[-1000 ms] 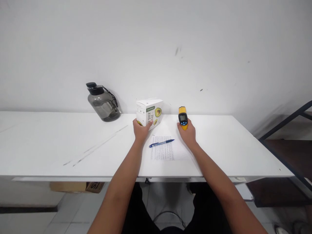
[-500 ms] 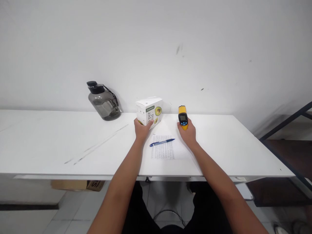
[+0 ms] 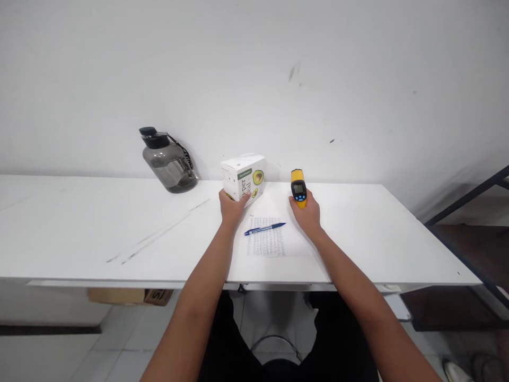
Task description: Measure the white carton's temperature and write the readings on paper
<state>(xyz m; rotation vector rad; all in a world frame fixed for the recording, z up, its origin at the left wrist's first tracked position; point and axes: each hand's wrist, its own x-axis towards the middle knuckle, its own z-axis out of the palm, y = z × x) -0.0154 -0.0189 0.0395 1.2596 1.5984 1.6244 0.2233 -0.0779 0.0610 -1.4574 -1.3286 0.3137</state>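
Head view: left hand (image 3: pixel 231 209) gripping the lower part of a white avocado-print box (image 3: pixel 246 178), at 11 o'clock from a written sheet (image 3: pixel 267 247). Right hand (image 3: pixel 307 213) wrapped round a yellow-and-black handheld meter (image 3: pixel 298 187), 1 o'clock from sheet. Blue pen (image 3: pixel 264 229) across sheet. Grey bottle (image 3: pixel 170 165) on counter (image 3: pixel 99 217), 9 o'clock from box.

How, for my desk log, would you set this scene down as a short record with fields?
Left hand: grips white box
Right hand: holds yellow-and-black thermometer gun
Pen: blue, lying across the paper
Paper: covered with rows of writing
Bottle: grey, see-through, near the wall
Surface: white table
Below: cardboard carton, under the table
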